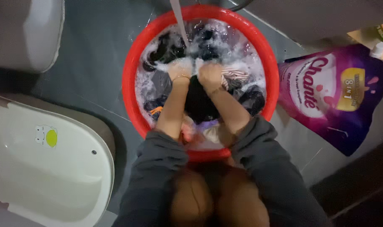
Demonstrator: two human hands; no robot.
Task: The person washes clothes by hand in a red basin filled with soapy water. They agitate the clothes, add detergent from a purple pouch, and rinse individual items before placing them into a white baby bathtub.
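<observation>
Both hands (195, 73) fisted on dark garment (198, 103)

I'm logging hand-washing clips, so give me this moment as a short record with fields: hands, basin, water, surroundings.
hands: left hand and right hand close together, both gripping a dark garment over the basin
basin: red round basin on the floor, full of suds and dark clothes
water: thin stream falling into the far side
surroundings: purple detergent pouch lying on the right; white baby tub on the left
</observation>
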